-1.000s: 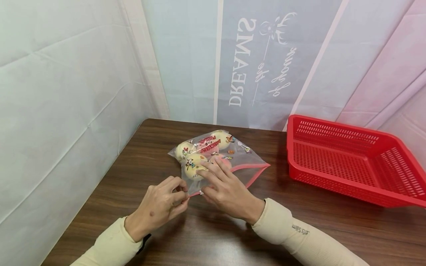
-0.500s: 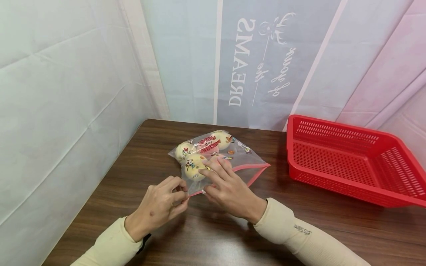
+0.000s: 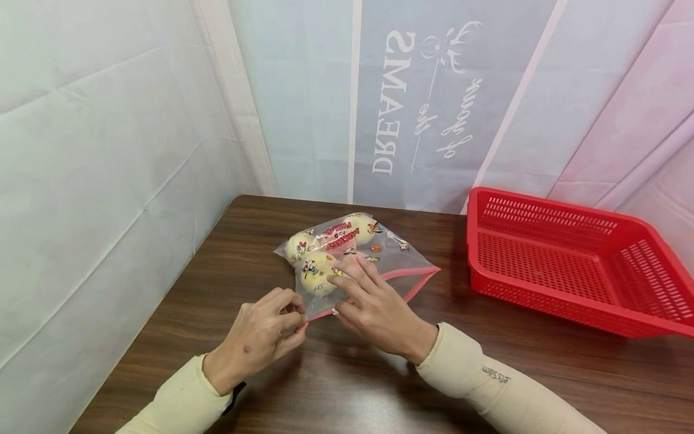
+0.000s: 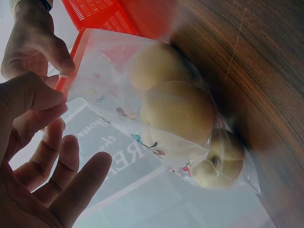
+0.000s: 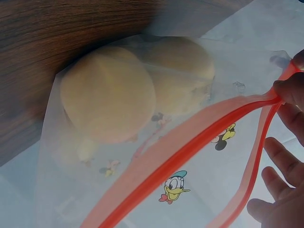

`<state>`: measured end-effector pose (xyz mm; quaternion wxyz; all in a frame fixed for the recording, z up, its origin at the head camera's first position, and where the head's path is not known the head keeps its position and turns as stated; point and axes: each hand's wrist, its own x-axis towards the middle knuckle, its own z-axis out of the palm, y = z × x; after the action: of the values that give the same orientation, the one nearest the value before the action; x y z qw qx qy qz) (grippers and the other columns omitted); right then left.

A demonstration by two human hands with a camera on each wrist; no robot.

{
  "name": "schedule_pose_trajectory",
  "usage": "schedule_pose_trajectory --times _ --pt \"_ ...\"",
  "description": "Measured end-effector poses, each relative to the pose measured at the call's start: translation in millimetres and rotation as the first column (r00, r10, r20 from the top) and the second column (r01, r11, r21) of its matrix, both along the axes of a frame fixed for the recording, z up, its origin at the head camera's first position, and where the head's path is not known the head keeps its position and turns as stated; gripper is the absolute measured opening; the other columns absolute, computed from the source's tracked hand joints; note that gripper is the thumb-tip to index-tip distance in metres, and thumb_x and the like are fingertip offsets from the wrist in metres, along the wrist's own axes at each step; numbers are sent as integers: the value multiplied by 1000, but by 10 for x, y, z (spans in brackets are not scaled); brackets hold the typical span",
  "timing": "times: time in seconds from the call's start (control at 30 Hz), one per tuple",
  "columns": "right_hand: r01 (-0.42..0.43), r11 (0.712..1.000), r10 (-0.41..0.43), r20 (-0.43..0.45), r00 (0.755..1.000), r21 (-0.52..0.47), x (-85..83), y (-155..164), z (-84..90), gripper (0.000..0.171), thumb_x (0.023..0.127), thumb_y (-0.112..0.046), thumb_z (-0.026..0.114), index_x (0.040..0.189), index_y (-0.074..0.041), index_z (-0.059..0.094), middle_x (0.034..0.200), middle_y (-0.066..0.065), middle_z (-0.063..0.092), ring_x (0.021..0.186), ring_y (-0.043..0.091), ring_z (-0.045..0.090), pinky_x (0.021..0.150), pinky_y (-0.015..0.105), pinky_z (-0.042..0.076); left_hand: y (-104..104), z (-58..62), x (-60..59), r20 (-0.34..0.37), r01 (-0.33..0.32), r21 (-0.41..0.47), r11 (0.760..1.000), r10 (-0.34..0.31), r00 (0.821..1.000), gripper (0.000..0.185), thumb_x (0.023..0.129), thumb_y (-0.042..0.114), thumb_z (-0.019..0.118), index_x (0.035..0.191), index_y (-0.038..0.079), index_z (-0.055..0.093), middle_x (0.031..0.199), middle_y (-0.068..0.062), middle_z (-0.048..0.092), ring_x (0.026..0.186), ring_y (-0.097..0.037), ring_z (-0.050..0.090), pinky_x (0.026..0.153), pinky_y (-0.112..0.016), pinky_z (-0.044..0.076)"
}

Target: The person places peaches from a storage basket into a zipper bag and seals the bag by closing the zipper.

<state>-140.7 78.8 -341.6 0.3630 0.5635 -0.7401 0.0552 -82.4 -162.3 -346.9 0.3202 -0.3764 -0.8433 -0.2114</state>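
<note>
A clear printed zip bag lies on the table with several round, pale yellow and pinkish fruits inside. My left hand pinches the near-left corner of the bag, at the end of its red zip strip. To the right of it, my right hand pinches the strip between thumb and finger at the small white slider, its other fingers spread over the bag. Right of the slider the two red edges stand apart, as the right wrist view shows. Fingers partly hide one pink fruit.
A red perforated plastic basket stands on the right side of the brown wooden table. Pale cloth hangs along the left side, and a printed curtain behind the table.
My right hand has slid a little to the right along the zip strip, and the white slider with it. The left hand and the bag stay in place.
</note>
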Motion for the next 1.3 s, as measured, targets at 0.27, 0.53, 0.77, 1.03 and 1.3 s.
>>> schedule_pose_trajectory --times 0.27,0.53,0.77,1.03,1.3 --pt "1 1000 -1 0 1000 -8 -7 10 -1 13 81 -16 78 75 -14 67 122 12 62 127 36 52 116 54 37 -4 -2 7 7 2 4 1000 -2 1000 16 68 3 75 70 17 71 89 6 58 76 -8 55 46 -13 48" --pt "2 1000 -2 10 1000 -9 -6 25 -6 13 81 -16 78 76 -13 67 123 13 62 131 35 49 116 53 37 -8 -4 15 9 -1 8 1000 1 1000 16 68 2 75 69 17 70 89 6 57 76 -8 55 46 -13 48" --pt "3 1000 -3 22 1000 -8 -1 46 -12 13 81 -16 79 76 -13 67 123 13 62 131 35 48 116 54 37 -7 -7 28 21 -5 5 1000 5 1000 16 68 2 76 69 17 70 89 6 57 76 -8 54 46 -13 48" --pt "8 1000 -8 26 1000 6 -5 64 -5 11 81 -16 78 77 -13 68 124 13 62 131 35 49 117 53 36 -9 -10 27 25 -3 6 1000 3 1000 16 68 3 76 69 17 70 90 6 57 76 -8 54 47 -12 48" --pt "20 1000 -20 15 1000 12 -16 76 7 13 79 -18 81 77 -13 69 124 13 63 130 36 50 114 54 40 -14 -8 20 22 0 5 1000 -1 1000 16 68 2 75 68 17 69 89 6 57 76 -8 54 47 -12 47"
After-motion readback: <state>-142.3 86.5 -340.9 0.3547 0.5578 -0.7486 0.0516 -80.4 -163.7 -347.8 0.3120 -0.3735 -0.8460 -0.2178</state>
